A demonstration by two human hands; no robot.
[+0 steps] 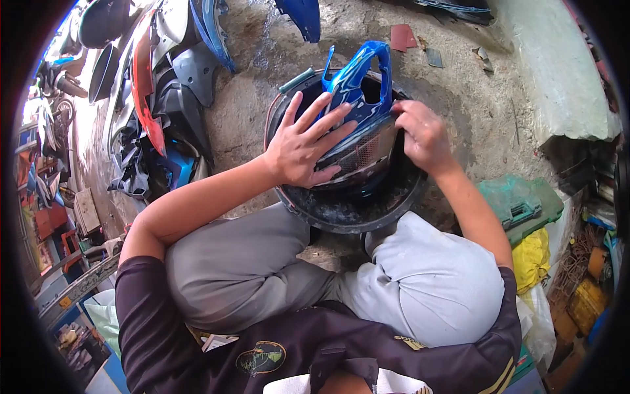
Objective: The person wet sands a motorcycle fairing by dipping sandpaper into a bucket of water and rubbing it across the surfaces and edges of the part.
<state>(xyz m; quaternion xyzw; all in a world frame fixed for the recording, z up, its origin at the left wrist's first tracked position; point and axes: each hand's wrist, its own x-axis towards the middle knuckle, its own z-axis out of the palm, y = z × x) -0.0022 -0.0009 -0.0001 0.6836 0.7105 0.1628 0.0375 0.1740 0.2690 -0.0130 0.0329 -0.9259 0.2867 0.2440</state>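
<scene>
A blue motorcycle fairing (351, 84) with white streaks and a mesh-patterned lower part rests in a round black bucket (357, 217) between my knees. My left hand (307, 141) lies across its left side, fingers spread and stretched out. On the other side, my right hand (421, 134) has its fingers curled and pinched at the fairing's right edge. Whether a small thing is also between those fingertips is hidden. The bucket's wire handle with a turquoise grip (296, 80) leans on the far left of the rim.
Red, grey and black body panels (146, 85) are piled at left. Reddish sandpaper pieces (401, 37) lie on the concrete floor (469, 98) beyond the bucket. A green plastic case (515, 200) and a yellow bag (530, 259) stand at right, near a pale concrete ledge (548, 72).
</scene>
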